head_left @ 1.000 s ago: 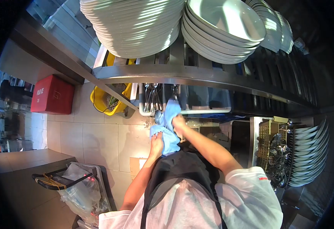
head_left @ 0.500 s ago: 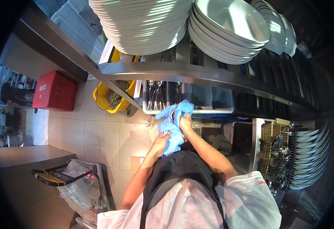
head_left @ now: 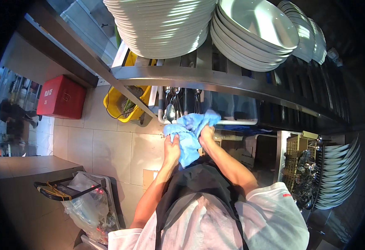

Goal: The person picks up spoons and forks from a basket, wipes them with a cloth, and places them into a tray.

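Note:
A crumpled blue cloth (head_left: 188, 143) is bunched between my two hands, in front of the dark apron. My left hand (head_left: 172, 149) is closed on its left side, thumb up. Above that hand a metal spoon (head_left: 171, 112) sticks out of the cloth, bowl upward, its handle hidden in the folds. My right hand (head_left: 207, 135) grips the cloth's right side, fingers partly covered by it. Just beyond the cloth is a cutlery tray (head_left: 236, 122) with a pale rim, divided into compartments. Spoons (head_left: 175, 92) lie in its left compartments.
Tall stacks of white plates (head_left: 161, 33) and bowls (head_left: 253, 46) stand on the metal shelf (head_left: 157, 74) above the tray. A yellow bucket (head_left: 115, 110) and red box (head_left: 61, 98) are left. Right are a cutlery basket (head_left: 291, 166) and stacked plates (head_left: 339, 175); lower left, a bagged trolley (head_left: 86, 204).
The spoon's bowl now shows above the left side of the cloth. My left hand has moved up and slightly left, and my right hand slightly right, with the cloth spread wider between them.

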Action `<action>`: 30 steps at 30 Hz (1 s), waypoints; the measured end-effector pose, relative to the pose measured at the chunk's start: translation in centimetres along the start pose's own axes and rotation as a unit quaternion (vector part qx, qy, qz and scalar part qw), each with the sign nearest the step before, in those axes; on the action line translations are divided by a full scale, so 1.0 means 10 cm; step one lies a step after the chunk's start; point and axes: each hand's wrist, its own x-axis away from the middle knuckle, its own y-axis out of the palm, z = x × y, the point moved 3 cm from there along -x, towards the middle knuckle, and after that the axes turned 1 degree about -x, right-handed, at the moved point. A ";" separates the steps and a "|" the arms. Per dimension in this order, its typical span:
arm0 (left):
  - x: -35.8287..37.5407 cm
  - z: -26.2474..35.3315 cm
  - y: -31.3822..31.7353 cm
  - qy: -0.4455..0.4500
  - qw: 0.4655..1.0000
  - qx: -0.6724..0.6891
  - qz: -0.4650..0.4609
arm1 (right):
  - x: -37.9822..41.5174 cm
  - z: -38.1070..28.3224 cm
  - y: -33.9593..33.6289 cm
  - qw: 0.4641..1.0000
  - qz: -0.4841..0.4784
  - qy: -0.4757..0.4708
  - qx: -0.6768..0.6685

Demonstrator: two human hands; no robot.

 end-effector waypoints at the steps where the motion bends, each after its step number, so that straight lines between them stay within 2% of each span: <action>1: -0.01 0.00 -0.03 0.011 0.999 -0.033 0.035 | 0.05 0.06 -0.08 1.000 -0.001 0.002 0.003; 3: -0.02 -0.03 -0.03 0.003 0.999 -0.027 0.025 | 0.12 0.14 -0.19 0.997 0.061 0.029 -0.024; 4: -0.03 -0.05 0.00 -0.003 1.000 -0.023 0.013 | 0.13 0.12 -0.24 0.996 0.083 0.020 0.012; 6: -0.06 -0.12 0.02 -0.009 1.000 -0.022 0.003 | 0.05 0.07 -0.24 0.996 0.086 0.020 0.022; 8: -0.04 -0.16 0.04 0.046 0.998 -0.041 0.008 | 0.07 0.04 -0.22 0.995 0.096 0.016 0.023; 11: 0.16 -0.01 0.12 0.067 0.996 -0.055 0.018 | 0.33 -0.09 0.16 0.992 0.012 0.112 -0.056; 12: 0.22 -0.05 0.16 0.118 0.991 -0.059 0.005 | 0.26 -0.03 0.19 0.996 -0.011 0.078 -0.051; 13: 0.28 -0.14 0.19 0.078 0.996 -0.035 -0.018 | 0.24 0.03 0.15 0.996 -0.010 0.078 -0.053; 15: 0.28 -0.14 0.15 0.004 0.996 -0.088 -0.011 | 0.42 -0.01 0.31 0.988 -0.083 0.127 -0.020; 16: 0.25 -0.20 0.17 0.004 0.996 -0.090 -0.013 | 0.44 0.09 0.26 0.988 -0.057 0.145 0.021; 17: 0.16 -0.31 0.18 0.028 0.998 -0.053 0.004 | 0.57 0.18 0.18 0.945 -0.025 0.054 0.323; 19: 0.03 -0.42 0.22 0.055 0.998 -0.014 0.020 | 0.40 0.48 -0.05 0.966 -0.054 0.033 0.249; 20: 0.02 -0.46 0.24 0.045 0.998 0.037 0.012 | 0.36 0.40 0.00 0.966 -0.057 0.032 0.249; 21: 0.02 -0.55 0.23 0.031 0.996 0.085 0.003 | 0.32 0.28 0.07 0.961 -0.073 0.102 0.248; 22: -0.01 -0.72 0.21 -0.052 0.988 0.144 -0.017 | 0.24 0.16 0.10 0.950 -0.089 0.171 0.247; 23: -0.01 -0.72 0.14 -0.053 0.988 0.144 -0.017 | 0.11 0.05 0.12 0.943 -0.194 0.190 0.194; 25: 0.00 -0.71 0.05 -0.066 0.981 0.165 -0.076 | -0.01 -0.03 0.12 0.941 -0.194 0.252 0.112; 26: -0.03 -0.82 0.02 -0.077 0.981 0.172 -0.037 | 0.09 -0.04 0.12 0.919 -0.211 0.276 0.184; 27: -0.02 -0.70 0.01 -0.074 0.982 0.172 -0.038 | 0.21 0.01 0.12 0.920 -0.200 0.265 0.211; 29: 0.10 -0.52 0.03 -0.126 0.972 0.170 -0.106 | 0.46 -0.02 0.17 0.918 -0.174 0.246 0.258; 30: 0.13 -0.45 0.05 -0.117 0.969 0.174 -0.133 | 0.42 0.02 0.16 0.917 -0.179 0.194 0.299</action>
